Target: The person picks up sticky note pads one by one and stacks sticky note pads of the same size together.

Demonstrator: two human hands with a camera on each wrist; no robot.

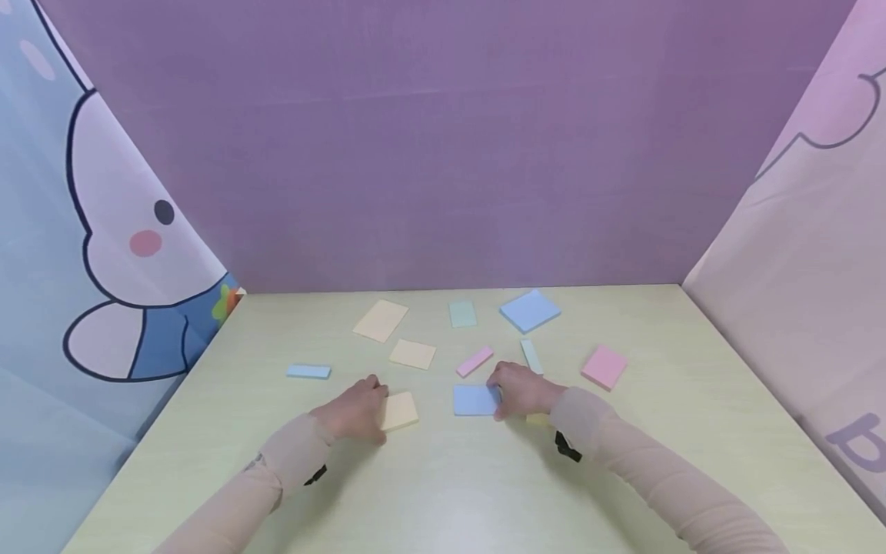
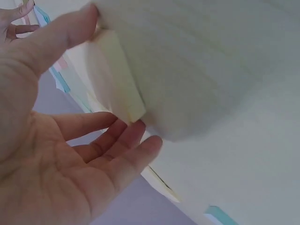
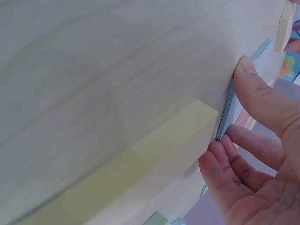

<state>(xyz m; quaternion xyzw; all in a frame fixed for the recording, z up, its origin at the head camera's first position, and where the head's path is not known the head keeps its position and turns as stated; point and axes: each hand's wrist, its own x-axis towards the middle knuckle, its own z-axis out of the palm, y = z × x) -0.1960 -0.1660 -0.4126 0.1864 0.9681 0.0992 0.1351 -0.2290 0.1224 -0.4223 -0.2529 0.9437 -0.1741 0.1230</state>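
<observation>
At the far left of the table [image 1: 443, 492] we see a narrow blue strip [image 1: 308, 372], thin and probably light. Beside it, the left hand [image 1: 354, 410] holds the cream pad [image 1: 401, 412] at its left side, thumb on the near edge and fingertips on the far one. The pad looks like a thick stack of paper: we would expect it to be light and fairly firm, though squeezing hard across opposite edges could bow it or fan its sheets.

In the middle lies the blue pad [image 1: 474, 400], thinner than the cream one and so likely bendier. The right hand [image 1: 519, 391] grips its right end, thumb on the near edge, fingertips on the far one. We think those side edges are the best hold; smooth faces might slip.

Further right, partly hidden under the right wrist, is a yellow pad [image 1: 538, 420]; we cannot tell whether the fingers touch it. The pink pad [image 1: 604, 367], beyond, lies flat, untouched.
</observation>
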